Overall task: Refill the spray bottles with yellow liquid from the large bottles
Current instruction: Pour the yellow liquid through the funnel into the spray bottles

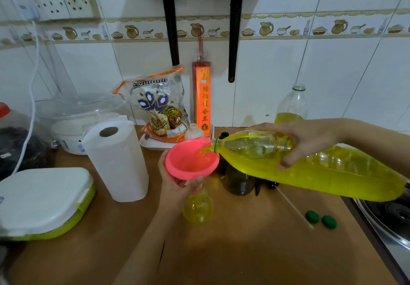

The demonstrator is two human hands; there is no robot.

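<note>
Two hands work over the brown wooden counter (244, 240), which has bare room in front, near the person. The left hand (177, 182) grips the pink plastic funnel (190, 158), whose stem goes down into the small clear spray bottle (198, 207) with yellow liquid inside. The right hand (306, 140) is wrapped around the big clear bottle of yellow liquid (310, 169), tipped sideways with its mouth at the funnel's rim. A white paper towel roll (117, 162) stands close on the left. Two green caps (320, 218) lie near the counter's right edge, beside the metal stove (395, 218). Another big bottle (291, 105) stands at the tiled wall (332, 74).
</note>
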